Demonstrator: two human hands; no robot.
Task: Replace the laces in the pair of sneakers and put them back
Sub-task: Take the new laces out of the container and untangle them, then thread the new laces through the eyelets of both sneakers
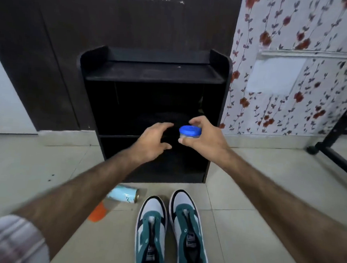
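Observation:
Two white, teal and black sneakers stand side by side on the tiled floor near me, toes pointing at the rack: the left sneaker and the right sneaker. No laces show in their eyelets. My right hand pinches a small clear jar with a blue lid in front of the black shoe rack. My left hand hovers just left of the jar, fingers spread and loosely curved, holding nothing.
A light blue can lies on its side on the floor left of the sneakers, next to an orange object. A flowered wall is at right, with a black metal frame leg at the far right.

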